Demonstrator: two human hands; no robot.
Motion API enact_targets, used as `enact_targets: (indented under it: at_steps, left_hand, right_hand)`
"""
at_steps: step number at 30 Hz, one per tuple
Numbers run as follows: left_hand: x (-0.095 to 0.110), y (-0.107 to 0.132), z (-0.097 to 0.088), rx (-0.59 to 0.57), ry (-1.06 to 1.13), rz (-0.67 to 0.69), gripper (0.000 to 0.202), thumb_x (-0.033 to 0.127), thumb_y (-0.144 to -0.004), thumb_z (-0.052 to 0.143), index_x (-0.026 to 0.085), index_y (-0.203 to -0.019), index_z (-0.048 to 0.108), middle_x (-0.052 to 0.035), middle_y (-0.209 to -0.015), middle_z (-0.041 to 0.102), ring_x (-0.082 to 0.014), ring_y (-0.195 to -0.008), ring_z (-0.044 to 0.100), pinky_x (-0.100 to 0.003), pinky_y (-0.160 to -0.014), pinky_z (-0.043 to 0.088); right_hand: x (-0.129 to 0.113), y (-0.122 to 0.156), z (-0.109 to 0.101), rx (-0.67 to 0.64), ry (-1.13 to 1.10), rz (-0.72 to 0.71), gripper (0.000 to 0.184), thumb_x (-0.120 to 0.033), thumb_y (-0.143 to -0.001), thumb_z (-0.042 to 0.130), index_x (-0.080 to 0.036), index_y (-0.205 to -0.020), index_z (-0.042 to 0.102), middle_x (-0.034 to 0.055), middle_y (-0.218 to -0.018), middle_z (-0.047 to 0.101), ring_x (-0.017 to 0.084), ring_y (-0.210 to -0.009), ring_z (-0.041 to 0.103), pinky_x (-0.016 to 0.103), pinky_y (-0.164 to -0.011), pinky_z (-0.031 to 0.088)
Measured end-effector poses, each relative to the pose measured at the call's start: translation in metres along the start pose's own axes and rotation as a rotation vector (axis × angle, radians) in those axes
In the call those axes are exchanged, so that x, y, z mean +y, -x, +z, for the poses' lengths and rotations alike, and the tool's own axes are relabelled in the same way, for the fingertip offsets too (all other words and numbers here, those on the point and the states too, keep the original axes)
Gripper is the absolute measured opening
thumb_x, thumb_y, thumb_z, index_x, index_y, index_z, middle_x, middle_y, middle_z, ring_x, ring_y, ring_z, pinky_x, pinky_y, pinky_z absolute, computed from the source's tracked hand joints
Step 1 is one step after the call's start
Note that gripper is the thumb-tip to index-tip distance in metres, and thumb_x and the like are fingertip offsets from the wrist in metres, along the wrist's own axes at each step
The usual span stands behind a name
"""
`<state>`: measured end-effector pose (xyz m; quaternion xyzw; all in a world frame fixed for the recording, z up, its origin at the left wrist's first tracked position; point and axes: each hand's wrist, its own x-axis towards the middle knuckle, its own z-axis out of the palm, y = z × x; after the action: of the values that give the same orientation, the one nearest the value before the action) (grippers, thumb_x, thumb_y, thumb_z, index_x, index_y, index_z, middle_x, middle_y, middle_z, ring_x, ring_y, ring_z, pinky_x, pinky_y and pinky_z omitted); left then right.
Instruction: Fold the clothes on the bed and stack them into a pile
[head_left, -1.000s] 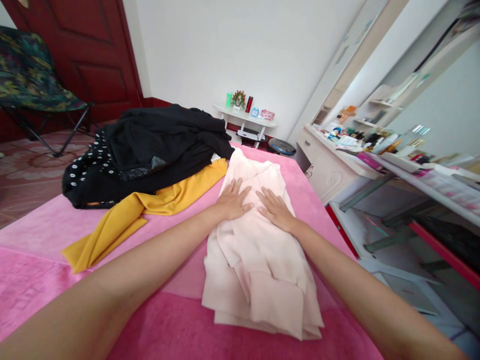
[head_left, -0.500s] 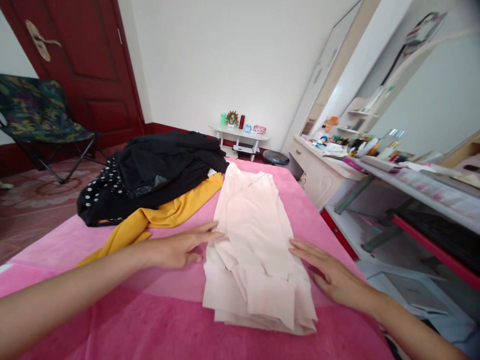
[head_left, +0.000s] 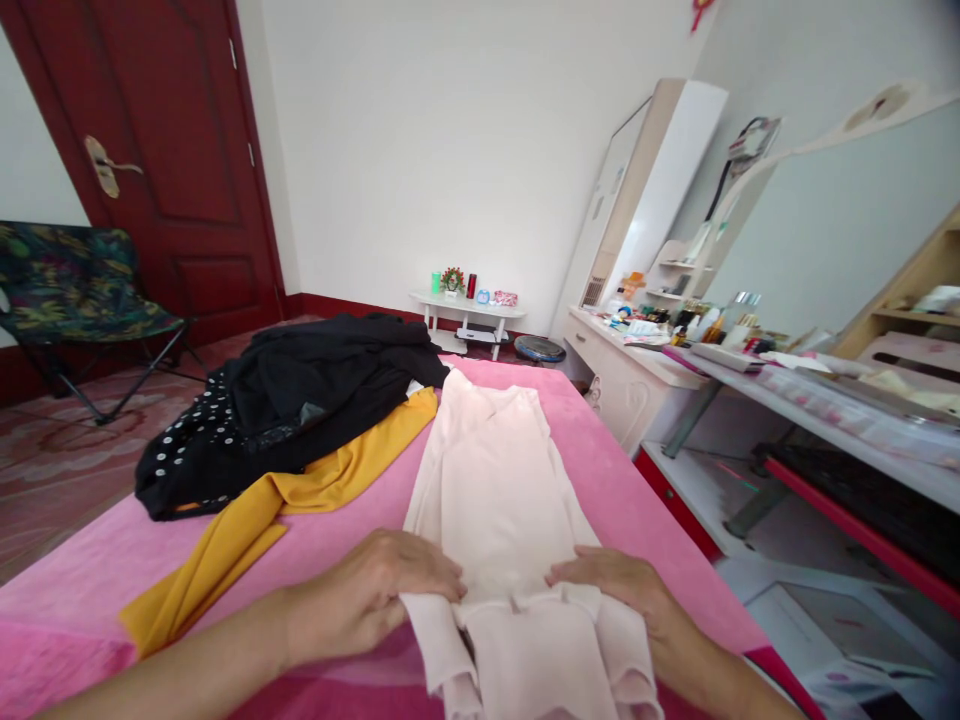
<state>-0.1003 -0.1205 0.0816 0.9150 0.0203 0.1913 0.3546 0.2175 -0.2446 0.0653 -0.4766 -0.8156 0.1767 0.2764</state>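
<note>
A pale pink top lies lengthwise before me, folded narrow, its near part raised and bunched between my hands. At its left edge my left hand is closed, the fingers on top of the cloth and the thumb by a loose fold. My right hand grips the opposite edge at the same height, fingertips pressed on the fabric and thumb hidden. Left of the top, a yellow garment stretches from under a heap of black clothes, one piece of it with white dots.
Everything lies on a pink bedspread. To the right stand a cluttered dressing table and a shelf with a red edge. A folding chair is by the red door; a small white table stands against the far wall.
Both hands have come nearer and closed on the top's edges. Its near end is now lifted and bunched instead of lying flat. The view has tilted up slightly.
</note>
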Motion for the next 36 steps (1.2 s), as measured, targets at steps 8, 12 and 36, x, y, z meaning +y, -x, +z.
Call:
enact_targets:
  at_steps: [8,12,36]
  left_hand:
    - [0.000,-0.007,-0.021,0.316,0.431,-0.401,0.049,0.060,-0.083,0.050,0.013,-0.079,0.064,-0.0035,-0.070,0.063,-0.0142,-0.062,0.055,-0.021,-0.057,0.042]
    - [-0.060,-0.071,-0.068,0.615,0.499,-0.487,0.045,0.056,-0.073,0.063,0.012,-0.082,0.062,-0.0028,-0.071,0.062,-0.0131,-0.058,0.053,-0.021,-0.053,0.039]
    - [-0.168,-0.166,-0.069,0.604,-0.637,-0.671,0.040,0.028,-0.084,0.051,0.018,-0.123,0.052,-0.0127,-0.129,0.050,-0.0287,-0.120,0.046,-0.042,-0.102,0.033]
  right_hand:
    - [-0.023,-0.035,-0.013,0.303,-0.438,0.436,0.039,-0.054,-0.075,0.064,-0.018,-0.089,0.071,0.0047,-0.073,0.070,0.021,-0.070,0.066,0.027,-0.061,0.054]
    - [0.019,-0.105,-0.053,0.571,-0.533,0.509,0.052,-0.051,-0.070,0.070,-0.016,-0.110,0.065,0.0090,-0.091,0.072,0.025,-0.079,0.068,0.032,-0.064,0.055]
    - [0.199,-0.214,-0.054,0.629,0.549,0.643,0.029,-0.024,-0.083,0.050,-0.023,-0.110,0.059,0.0066,-0.115,0.062,0.021,-0.099,0.059,0.031,-0.081,0.043]
